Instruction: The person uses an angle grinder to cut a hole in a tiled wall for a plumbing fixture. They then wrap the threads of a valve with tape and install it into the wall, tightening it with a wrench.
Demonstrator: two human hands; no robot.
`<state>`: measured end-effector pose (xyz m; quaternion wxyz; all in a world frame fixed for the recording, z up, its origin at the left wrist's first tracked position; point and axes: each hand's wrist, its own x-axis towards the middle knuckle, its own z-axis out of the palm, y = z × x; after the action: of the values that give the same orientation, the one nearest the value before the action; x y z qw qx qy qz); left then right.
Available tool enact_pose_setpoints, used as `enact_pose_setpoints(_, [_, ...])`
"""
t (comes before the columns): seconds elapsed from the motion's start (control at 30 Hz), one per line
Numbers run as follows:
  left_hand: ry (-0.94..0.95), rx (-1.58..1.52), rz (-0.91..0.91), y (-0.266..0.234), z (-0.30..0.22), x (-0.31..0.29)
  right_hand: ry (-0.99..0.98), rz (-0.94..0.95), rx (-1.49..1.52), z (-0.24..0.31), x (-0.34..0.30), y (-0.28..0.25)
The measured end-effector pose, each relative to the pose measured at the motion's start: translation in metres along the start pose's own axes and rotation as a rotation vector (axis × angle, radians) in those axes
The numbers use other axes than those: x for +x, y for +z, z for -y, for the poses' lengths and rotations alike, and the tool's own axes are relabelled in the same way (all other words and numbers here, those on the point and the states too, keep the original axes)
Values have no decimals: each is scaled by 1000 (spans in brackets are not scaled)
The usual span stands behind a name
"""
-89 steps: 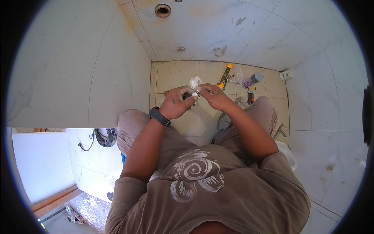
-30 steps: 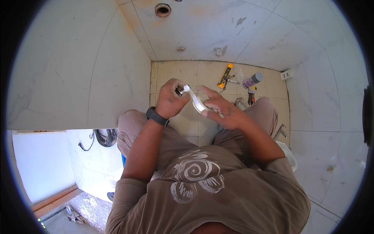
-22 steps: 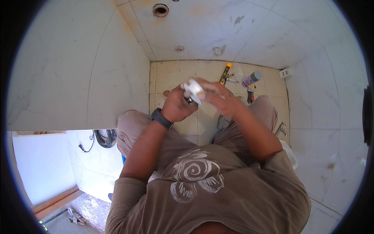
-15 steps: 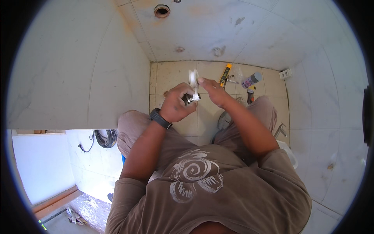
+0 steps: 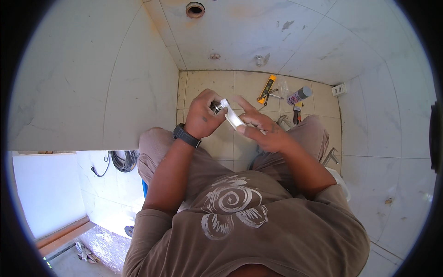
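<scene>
My left hand [image 5: 201, 116] is closed around a shiny metal pipe fitting [image 5: 214, 107], mostly hidden by the fingers. White thread seal tape [image 5: 224, 103] is wound on the fitting's end, which points right. Close by on the right, a white spool of thread seal tape [image 5: 234, 120] is tilted, pinched between the thumb and fingers of my right hand [image 5: 266, 133]. The index finger of that hand stretches forward, slightly blurred. A white strip seems to run from the fitting to the spool.
On the tiled floor ahead lie a yellow level [image 5: 267, 88], small metal tools, a grey spray can [image 5: 299, 95] and a dark-handled tool [image 5: 296, 113]. Tiled walls rise at left, front and right. A white socket box [image 5: 339, 89] sits in the right corner; coiled black cable [image 5: 124, 161] lies left.
My right hand has swung the spool from the far side of the fitting round to its near right side. The left hand has shifted slightly left and away from me, still gripping the fitting.
</scene>
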<state>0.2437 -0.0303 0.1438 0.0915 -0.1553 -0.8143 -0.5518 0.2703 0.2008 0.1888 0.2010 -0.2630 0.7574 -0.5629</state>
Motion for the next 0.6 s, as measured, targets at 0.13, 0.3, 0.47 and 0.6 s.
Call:
enact_pose_setpoints(0.13, [60,-117,101,8,-2,-4,-141,45,112,7,24,-8])
enact_pose_setpoints(0.3, [-31,-222,248,18,-9,-14,60,-101,246,-22,56,-10])
enact_pose_setpoints(0.47, [-60,-231,154,10,-6,-10,241,-254,-77,-61,47,-7])
enact_pose_setpoints(0.6, [-148,-245,74,0,-2,-4,297,-118,-411,-70,26,-2])
